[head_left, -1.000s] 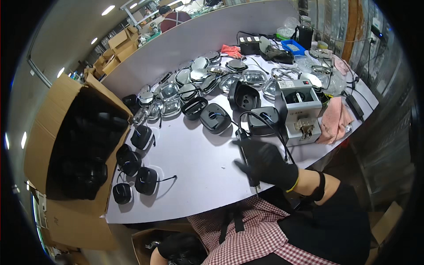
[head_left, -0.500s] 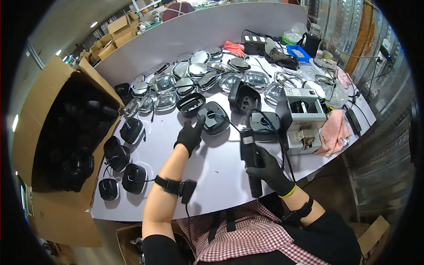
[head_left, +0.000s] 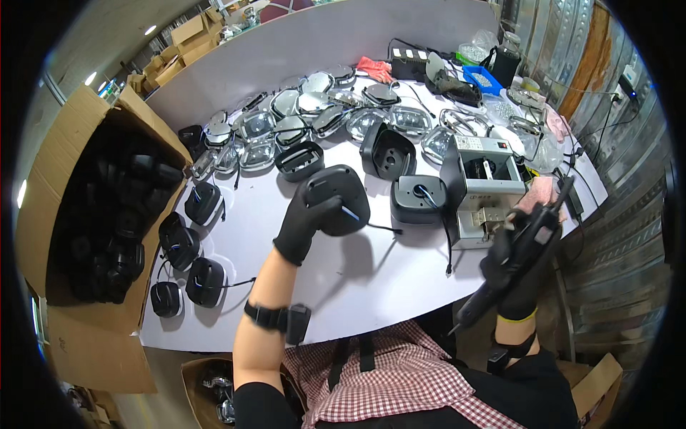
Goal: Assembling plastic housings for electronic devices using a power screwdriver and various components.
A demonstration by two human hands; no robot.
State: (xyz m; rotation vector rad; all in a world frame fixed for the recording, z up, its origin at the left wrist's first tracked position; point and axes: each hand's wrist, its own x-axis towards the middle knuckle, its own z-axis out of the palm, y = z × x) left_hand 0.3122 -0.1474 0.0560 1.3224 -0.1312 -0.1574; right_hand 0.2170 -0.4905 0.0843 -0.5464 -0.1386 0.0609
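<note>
My left hand (head_left: 306, 227), in a black glove, is closed on the edge of a black rounded lamp housing (head_left: 341, 187) tilted up off the table, a cable with a blue part hanging from it. In my gloved right hand (head_left: 516, 275) is a black electric screwdriver (head_left: 537, 237), slanting past the table's right front edge, its thin bit pointing down toward me. Between the hands, another black housing (head_left: 409, 207) with a cable lies beside a grey screw feeder (head_left: 489, 187). Behind them are an open black shell (head_left: 388, 154) and a black frame (head_left: 300, 163).
Many clear lamp units (head_left: 314, 104) crowd the table's back. Several black housings (head_left: 204, 282) stand at left, by a large carton (head_left: 86, 336) full of black parts. A blue tray (head_left: 483, 81) and pink cloth (head_left: 537, 193) lie at right. A low partition (head_left: 314, 39) closes the back.
My left hand has lifted and tilted the lamp housing off the table. My right hand has swung the screwdriver right, away from the housings, and turned its bit toward me.
</note>
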